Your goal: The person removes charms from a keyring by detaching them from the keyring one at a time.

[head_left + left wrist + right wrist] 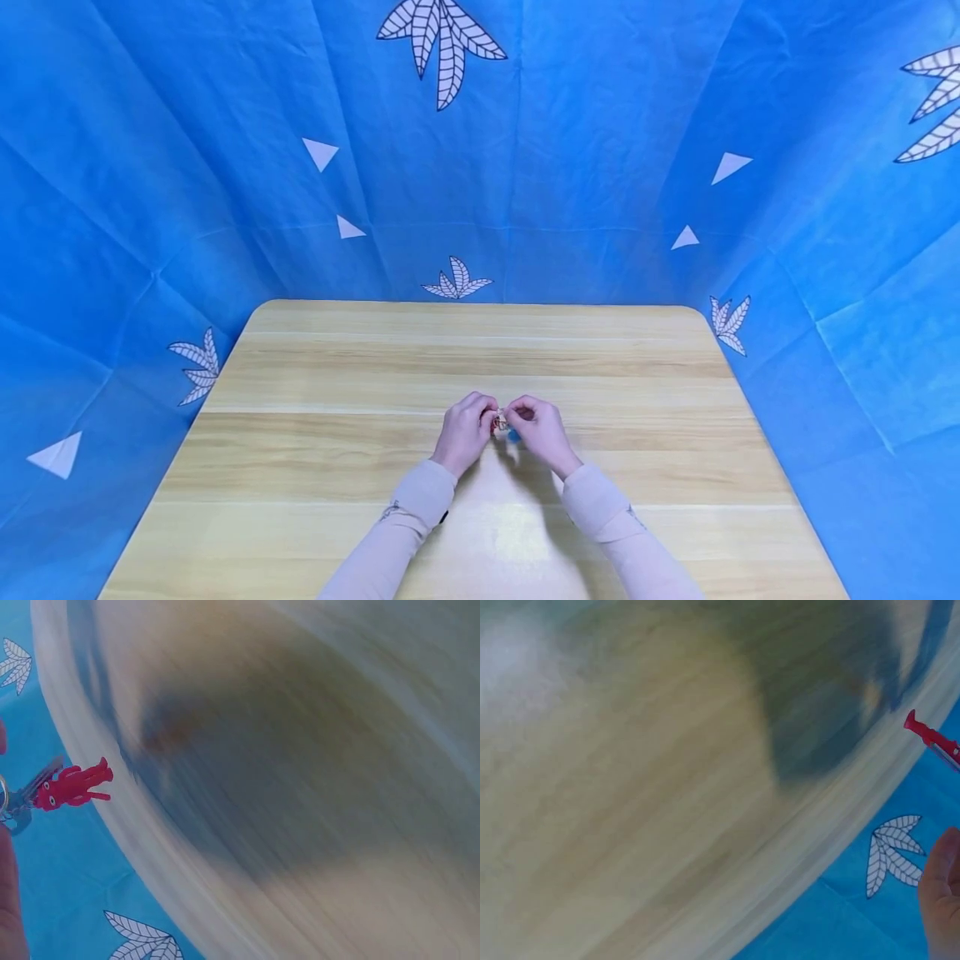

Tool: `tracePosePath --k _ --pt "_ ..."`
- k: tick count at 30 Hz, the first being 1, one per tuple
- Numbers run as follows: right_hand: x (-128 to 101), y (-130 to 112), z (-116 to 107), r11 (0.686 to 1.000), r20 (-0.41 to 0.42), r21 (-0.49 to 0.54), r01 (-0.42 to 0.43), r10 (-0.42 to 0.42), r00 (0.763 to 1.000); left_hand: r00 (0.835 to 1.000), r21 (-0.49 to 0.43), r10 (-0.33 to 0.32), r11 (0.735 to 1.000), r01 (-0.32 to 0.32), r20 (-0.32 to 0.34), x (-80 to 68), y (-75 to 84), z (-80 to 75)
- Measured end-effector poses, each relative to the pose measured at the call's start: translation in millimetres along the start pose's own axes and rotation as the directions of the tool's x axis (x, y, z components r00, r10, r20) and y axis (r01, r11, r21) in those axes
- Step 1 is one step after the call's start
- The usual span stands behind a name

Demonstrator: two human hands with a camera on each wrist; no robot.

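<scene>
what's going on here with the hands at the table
A person in pale long sleeves holds both hands together over the wooden table. The left hand and right hand pinch a small keyring item between their fingertips. The left wrist view shows a little red figure charm hanging beside a metal ring, with what looks like a key. A blue leaf-patterned cloth surrounds the table.
</scene>
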State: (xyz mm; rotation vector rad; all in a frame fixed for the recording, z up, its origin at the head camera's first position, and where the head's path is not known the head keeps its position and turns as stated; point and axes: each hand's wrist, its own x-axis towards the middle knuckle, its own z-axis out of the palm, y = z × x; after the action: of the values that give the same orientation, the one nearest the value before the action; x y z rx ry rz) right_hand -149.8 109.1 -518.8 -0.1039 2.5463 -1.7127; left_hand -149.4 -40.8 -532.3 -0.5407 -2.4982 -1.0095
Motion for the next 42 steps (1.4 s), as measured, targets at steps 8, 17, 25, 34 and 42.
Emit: tracePosePath --k 8,17,25,34,42 --pt "0.2 2.2 -1.9 0.998 0.031 0.040 -0.038 0.037 0.999 0.992 -0.129 -0.127 0.984 0.126 0.002 -1.7 -1.8 0.5" --pt "1.8 -0.7 -1.5 0.993 0.021 0.100 -0.057 0.055 0.998 0.972 -0.336 -0.233 0.916 0.217 -0.009 0.0 1.4 -1.7" --pt "0.2 -2.5 0.8 0.992 0.015 0.116 -0.049 0.047 0.999 0.973 -0.434 -0.225 0.882 0.183 -0.048 -2.2 0.6 -0.7" --pt "0.2 -3.7 0.3 1.000 0.006 0.028 0.010 -0.010 1.000 0.974 -0.434 -0.225 0.881 0.190 -0.030 -2.3 -0.7 -0.1" --pt "-1.3 -4.4 2.1 0.984 -0.042 -0.152 0.097 -0.104 0.994 0.979 -0.327 -0.204 0.924 0.198 0.017 -0.2 -0.9 0.3"
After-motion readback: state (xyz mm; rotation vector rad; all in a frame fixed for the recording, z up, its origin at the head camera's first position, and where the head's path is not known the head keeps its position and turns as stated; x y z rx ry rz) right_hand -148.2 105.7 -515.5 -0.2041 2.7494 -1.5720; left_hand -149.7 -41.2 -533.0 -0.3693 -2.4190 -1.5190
